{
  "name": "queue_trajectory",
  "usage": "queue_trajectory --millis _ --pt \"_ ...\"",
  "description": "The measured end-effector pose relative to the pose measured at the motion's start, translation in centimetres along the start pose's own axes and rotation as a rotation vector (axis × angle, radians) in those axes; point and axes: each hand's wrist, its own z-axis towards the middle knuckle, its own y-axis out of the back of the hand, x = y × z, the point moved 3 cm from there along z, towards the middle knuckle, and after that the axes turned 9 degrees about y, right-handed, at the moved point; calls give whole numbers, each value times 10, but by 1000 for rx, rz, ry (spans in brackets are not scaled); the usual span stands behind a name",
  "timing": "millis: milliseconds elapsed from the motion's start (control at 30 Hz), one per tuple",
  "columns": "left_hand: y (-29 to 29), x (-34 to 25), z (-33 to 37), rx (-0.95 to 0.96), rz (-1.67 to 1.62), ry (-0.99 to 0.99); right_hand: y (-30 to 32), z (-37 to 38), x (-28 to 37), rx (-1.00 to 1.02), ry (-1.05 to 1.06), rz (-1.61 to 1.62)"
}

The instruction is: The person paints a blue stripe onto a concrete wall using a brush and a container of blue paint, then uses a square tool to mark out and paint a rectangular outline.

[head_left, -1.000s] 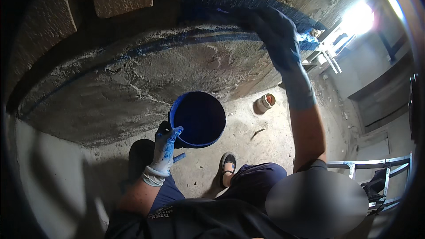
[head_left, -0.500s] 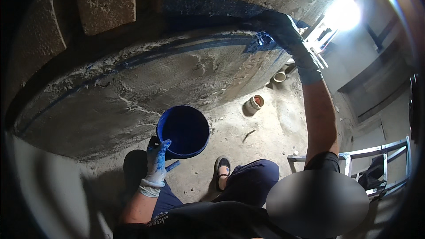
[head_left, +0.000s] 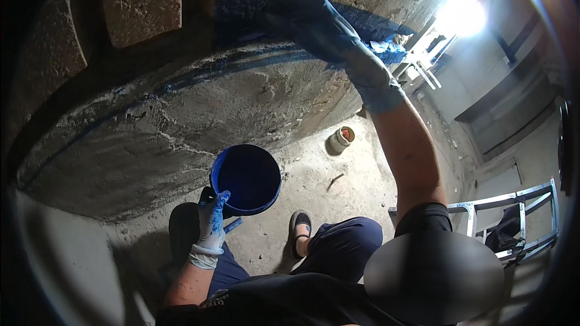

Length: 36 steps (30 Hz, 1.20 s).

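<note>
My left hand [head_left: 211,220], in a pale glove smeared with blue, is closed on the near left side of a round blue bucket [head_left: 275,196]. The bucket's inside is dark blue, and a short blue stick-like piece [head_left: 232,225] shows below it beside my hand. My right hand [head_left: 329,33], in a blue-grey glove, reaches up against the rough wall, over a dark blue coated band [head_left: 241,9]. Its fingers are blurred and lost in shadow, so whether they hold anything is hidden. Wet blue coating [head_left: 389,51] glistens by the right wrist.
The rough grey curved wall surface [head_left: 199,115] spans the upper left. On the dusty floor stand a small pale pot [head_left: 342,137] with something reddish inside and a thin stick [head_left: 335,180]. A metal ladder [head_left: 510,205] with dark cloth lies right. A bright lamp [head_left: 462,15] shines upper right.
My right hand has swept left along the blue band, uncovering the wet blue coating near the right end. My left hand still holds the bucket, almost unmoved.
</note>
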Motion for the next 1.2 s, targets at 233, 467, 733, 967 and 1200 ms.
queue_trajectory --millis 233,467,733,967,1200 --pt "1 5 -1 2 -22 5 64 -46 -42 61 -197 -65" --pt "4 7 1 21 -11 -19 96 -80 -98 -93 -287 -94" --pt "8 5 -2 32 -15 -15 -11 8 19 18 182 -411" --pt "15 15 3 -7 -32 6 18 -13 8 27 -101 -213" --pt "12 12 -2 -44 -122 -29 8 -8 -8 -79 69 231"
